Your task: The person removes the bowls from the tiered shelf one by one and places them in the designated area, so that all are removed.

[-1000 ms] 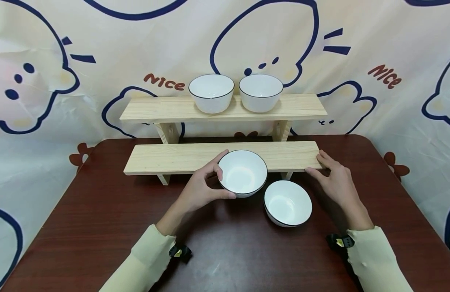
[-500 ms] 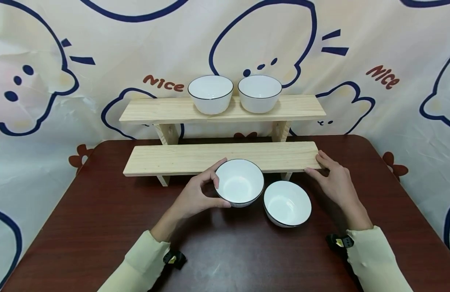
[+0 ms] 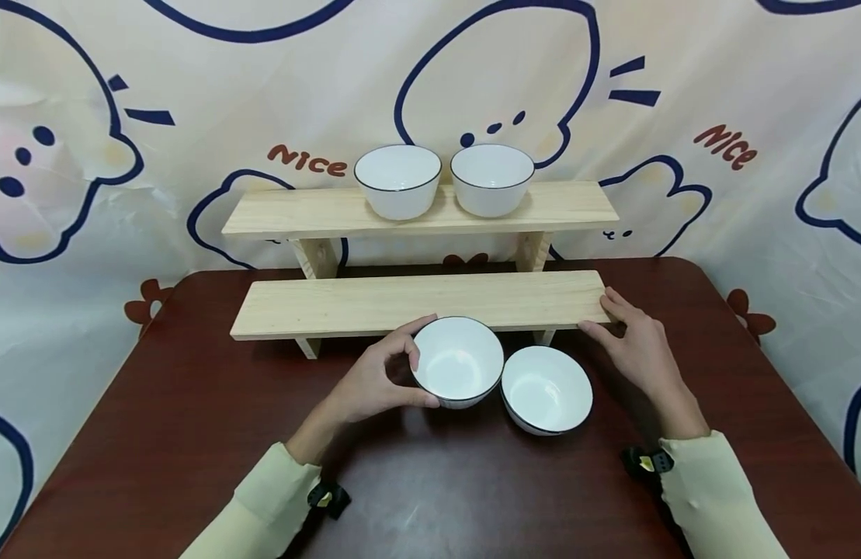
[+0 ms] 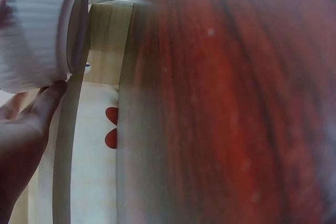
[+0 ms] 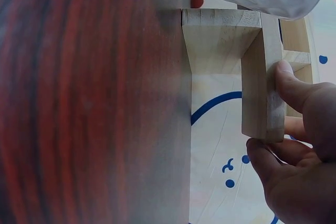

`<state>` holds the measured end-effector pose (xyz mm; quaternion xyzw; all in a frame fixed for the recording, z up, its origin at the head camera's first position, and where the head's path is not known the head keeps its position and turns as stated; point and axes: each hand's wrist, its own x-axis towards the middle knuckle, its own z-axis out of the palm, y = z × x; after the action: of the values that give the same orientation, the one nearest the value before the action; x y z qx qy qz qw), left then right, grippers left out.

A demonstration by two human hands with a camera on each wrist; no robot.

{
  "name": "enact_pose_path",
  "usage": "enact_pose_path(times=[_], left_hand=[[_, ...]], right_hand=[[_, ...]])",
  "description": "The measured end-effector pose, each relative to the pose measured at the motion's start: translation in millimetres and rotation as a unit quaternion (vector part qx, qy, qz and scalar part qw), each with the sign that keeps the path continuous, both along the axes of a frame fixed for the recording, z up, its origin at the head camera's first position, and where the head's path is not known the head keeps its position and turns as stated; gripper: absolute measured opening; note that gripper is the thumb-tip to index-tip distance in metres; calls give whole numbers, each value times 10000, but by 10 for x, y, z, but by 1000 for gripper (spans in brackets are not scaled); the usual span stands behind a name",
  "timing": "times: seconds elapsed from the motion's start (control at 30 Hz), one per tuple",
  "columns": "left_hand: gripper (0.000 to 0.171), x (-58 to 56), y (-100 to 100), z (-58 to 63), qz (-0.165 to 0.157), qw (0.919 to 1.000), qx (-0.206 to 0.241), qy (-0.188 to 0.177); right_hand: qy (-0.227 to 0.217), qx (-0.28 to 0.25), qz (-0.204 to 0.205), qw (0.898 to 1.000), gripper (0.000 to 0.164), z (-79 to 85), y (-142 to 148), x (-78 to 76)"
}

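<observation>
My left hand (image 3: 384,376) pinches a white bowl (image 3: 458,361) with a dark rim, thumb at the near side and fingers at the far left. In the left wrist view this bowl (image 4: 37,35) has a ribbed outside and is held above the tabletop. Just right of it, a second white bowl (image 3: 547,390) stands on the table; its outside shows a diamond pattern in the right wrist view. My right hand (image 3: 640,345) grips the right end of the lower wooden shelf board (image 3: 402,304), thumb on the front edge and fingers around the end.
Two more white bowls, a left one (image 3: 398,182) and a right one (image 3: 491,181), stand side by side on the upper shelf board (image 3: 283,213). The two-tier stand rests on a dark brown table (image 3: 157,435). A printed curtain (image 3: 332,93) hangs close behind.
My left hand has drawn the held bowl back from the lower board's front edge, toward me and slightly left. The right hand stays on the board's end.
</observation>
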<state>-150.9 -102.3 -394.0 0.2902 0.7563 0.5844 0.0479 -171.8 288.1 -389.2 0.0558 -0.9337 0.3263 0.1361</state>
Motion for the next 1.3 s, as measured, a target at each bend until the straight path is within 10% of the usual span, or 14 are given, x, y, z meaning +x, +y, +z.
enact_pose_path(times=[1.3], left_hand=[[53,-40,-55,-69,-950,9893,-1095,156]], right_hand=[[0,39,-16,10000,66,-12,-3,2]])
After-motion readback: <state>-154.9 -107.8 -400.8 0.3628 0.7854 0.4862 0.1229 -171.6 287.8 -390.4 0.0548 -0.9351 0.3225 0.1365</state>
